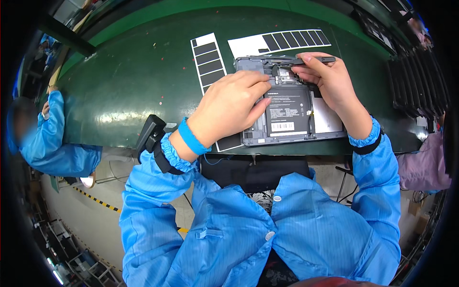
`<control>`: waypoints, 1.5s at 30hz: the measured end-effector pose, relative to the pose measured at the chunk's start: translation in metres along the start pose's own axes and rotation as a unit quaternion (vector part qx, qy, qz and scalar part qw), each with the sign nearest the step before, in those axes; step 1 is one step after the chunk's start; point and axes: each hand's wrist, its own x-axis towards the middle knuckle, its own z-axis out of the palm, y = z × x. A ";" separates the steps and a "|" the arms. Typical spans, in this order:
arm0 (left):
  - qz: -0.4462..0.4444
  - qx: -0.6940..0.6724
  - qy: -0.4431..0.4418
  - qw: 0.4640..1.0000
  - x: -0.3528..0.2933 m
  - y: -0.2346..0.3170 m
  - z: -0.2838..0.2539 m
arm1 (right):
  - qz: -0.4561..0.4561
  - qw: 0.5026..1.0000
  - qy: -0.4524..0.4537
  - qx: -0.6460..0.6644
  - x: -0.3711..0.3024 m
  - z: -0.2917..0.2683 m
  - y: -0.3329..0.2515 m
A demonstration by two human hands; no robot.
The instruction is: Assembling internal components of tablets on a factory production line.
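Observation:
An opened tablet-like device [253, 137] lies on the green table in front of me, its inner parts showing. A large black battery [289, 107] with printed labels fills its middle, beside a silver plate [327, 116]. My left hand [234, 105] rests over the device's left side, fingertips bent onto the upper inner area and thumb spread apart over the battery's edge. Between the thumb and fingers of my right hand [330, 79] is a slim black tool like tweezers [327, 60], lying nearly level above the device's upper edge. Its tip is hard to make out.
White sheets with black rectangular pieces lie left of the device [209, 60] and behind it [291, 40]. A rack of dark panels [418, 81] stands at the right. A co-worker's blue sleeve [57, 129] shows at the left table edge, a pink sleeve [425, 162] at the right.

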 end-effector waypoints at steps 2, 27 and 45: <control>-0.007 0.005 -0.006 1.000 0.002 0.007 0.000 | -0.017 1.000 0.003 -0.004 0.000 0.000 0.002; -0.017 0.077 -0.050 0.996 0.003 0.021 0.018 | -0.075 0.997 0.009 0.021 0.003 0.005 0.009; -0.199 0.084 0.096 0.972 -0.014 -0.085 -0.044 | -0.108 0.986 -0.034 0.120 0.034 0.013 -0.043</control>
